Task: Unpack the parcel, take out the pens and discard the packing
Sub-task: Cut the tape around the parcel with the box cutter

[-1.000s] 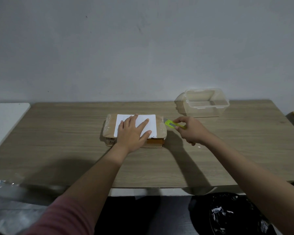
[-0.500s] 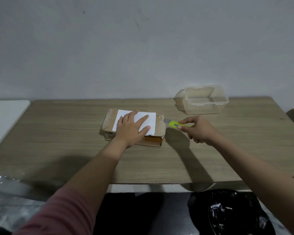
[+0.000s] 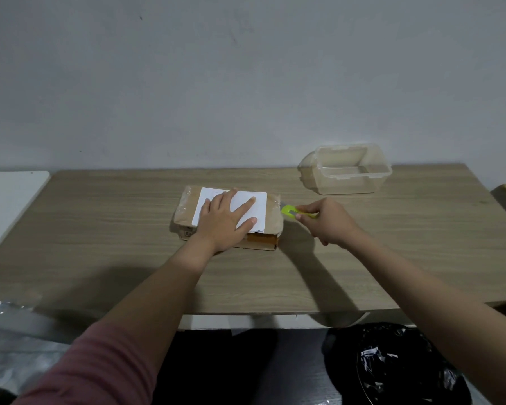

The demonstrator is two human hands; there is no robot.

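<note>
A flat cardboard parcel (image 3: pixel 270 226) wrapped in clear tape, with a white label on top, lies in the middle of the wooden table (image 3: pixel 100 244). My left hand (image 3: pixel 225 222) lies flat on the label with fingers spread, pressing the parcel down. My right hand (image 3: pixel 327 222) grips a yellow-green box cutter (image 3: pixel 292 212), whose tip touches the parcel's right end. No pens are visible.
An open clear plastic container (image 3: pixel 348 171) stands at the back right of the table. A black bin bag (image 3: pixel 398 366) sits on the floor below the table's front edge, right. A white surface (image 3: pixel 6 197) adjoins the table on the left.
My right hand with the cutter has kept at the parcel's right end, shifting only slightly. My left hand stays pressed on the label.
</note>
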